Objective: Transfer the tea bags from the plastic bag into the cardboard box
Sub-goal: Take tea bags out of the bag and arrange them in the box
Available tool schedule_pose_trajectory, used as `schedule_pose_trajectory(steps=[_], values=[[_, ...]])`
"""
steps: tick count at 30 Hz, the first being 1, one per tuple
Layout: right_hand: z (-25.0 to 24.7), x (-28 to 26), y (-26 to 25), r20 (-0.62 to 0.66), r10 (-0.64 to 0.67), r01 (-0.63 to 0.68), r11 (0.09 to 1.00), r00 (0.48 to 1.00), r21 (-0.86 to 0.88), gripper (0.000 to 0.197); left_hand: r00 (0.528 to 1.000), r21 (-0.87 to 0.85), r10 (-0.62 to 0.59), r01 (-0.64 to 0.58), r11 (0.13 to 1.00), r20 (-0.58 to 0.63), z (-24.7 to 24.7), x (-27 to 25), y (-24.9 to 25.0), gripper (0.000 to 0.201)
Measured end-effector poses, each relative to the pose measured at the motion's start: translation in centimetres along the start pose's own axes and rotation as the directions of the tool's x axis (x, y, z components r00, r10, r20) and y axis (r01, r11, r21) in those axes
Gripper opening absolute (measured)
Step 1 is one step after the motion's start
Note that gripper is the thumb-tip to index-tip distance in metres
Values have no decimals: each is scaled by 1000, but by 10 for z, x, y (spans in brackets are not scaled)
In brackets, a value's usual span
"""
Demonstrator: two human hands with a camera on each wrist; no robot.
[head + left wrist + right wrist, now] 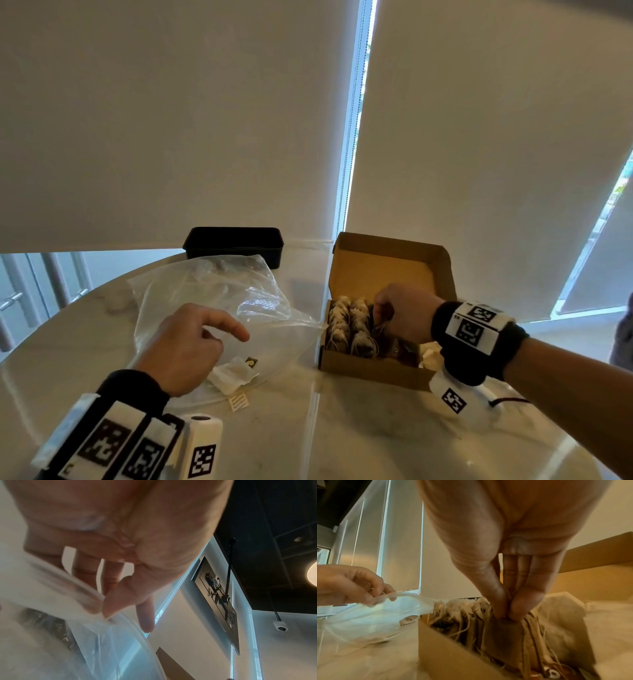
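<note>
An open cardboard box (370, 368) stands on the table with its lid up, and several tea bags (349, 325) stand packed in rows in its left part. My right hand (382, 323) reaches down into the box, and its thumb and fingertips (522, 609) pinch the top of a tea bag (505, 630) among the others. A clear plastic bag (212, 291) lies left of the box. One pale tea bag (233, 373) lies inside it near its mouth. My left hand (219, 337) pinches the bag's rim (89, 601) between thumb and fingers.
A black rectangular container (234, 243) sits behind the plastic bag at the table's far edge. The round marble table (308, 438) curves away on the left. A small paper tag (238, 401) lies by my left wrist. Crumpled white paper (431, 356) lies at the box's right end.
</note>
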State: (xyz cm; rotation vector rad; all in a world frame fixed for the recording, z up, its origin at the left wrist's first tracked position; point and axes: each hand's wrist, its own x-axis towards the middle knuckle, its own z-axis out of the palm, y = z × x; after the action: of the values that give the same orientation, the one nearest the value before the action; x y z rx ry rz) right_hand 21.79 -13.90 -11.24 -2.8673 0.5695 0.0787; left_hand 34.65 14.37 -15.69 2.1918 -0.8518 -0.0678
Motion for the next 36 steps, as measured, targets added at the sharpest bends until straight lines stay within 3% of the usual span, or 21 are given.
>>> schedule_pose_trajectory(steps=[9,15,20,22,26,29,32,36], values=[[1,4,5,21,63,-63,998,998,21,16,997,-4,44,-45,999,-64,-1,1,-1,50],[6,6,7,14,70,-70,997,997,36,22,992,-18,83,-85,996,-92,-2,0,2,40],[-5,3,10,41,101,-103,993,994,59,33,991,-4,103,-104,995,-81,-4,1,3,54],[-16,0,12,-2,99,-99,993,995,57,37,990,-1,109,-110,994,-84,-5,1,6,59],[-25,-20,-21,-189,-29,40,998,982,56,23,991,-55,117,-120,991,-68,-9,-2,10,68],[-2,-38,-77,-46,-212,215,975,976,58,10,992,-80,118,-122,989,-51,-11,-2,9,72],[32,-35,-120,123,-341,344,939,932,-11,33,990,-69,127,-131,989,-65,-11,-2,6,77],[53,-10,-139,133,-333,344,937,934,-68,50,985,-55,148,-153,987,-85,-11,-1,3,79]])
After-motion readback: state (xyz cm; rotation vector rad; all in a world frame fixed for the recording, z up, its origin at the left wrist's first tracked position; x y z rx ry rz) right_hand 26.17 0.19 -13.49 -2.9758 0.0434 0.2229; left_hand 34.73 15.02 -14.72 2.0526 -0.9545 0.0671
